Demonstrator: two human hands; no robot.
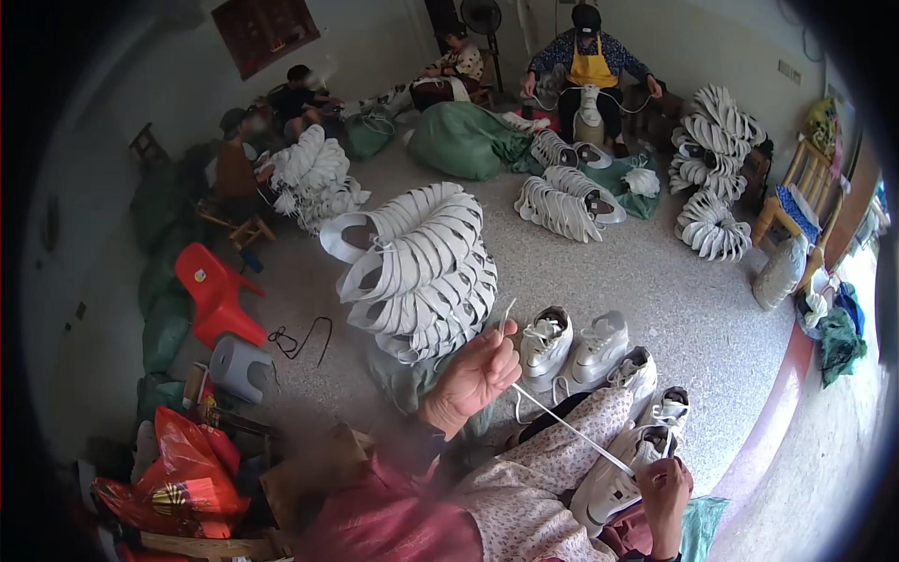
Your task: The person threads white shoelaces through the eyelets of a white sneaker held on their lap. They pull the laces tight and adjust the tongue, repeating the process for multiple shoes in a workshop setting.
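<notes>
A white sneaker [599,496] rests on my lap, on the flowered cloth, tilted with its toe toward me. My left hand [476,377] is raised away from it, fingers closed round a white shoelace [573,430]. The lace runs taut from there down to the sneaker, and its loose tip sticks up above my fingers. At the sneaker's side my right hand [663,496] is closed, pinching another stretch of white lace by the opening. Just beyond my knees several white sneakers [546,347] stand on the floor, some with laces hanging loose.
A tall stack of white shoe uppers [421,267] rises ahead. At the left are a red chair [213,295], a grey stool [241,367] and a red plastic bag [178,478]. Other people sit farther back, among green sacks [459,140] and more stacked uppers [716,159].
</notes>
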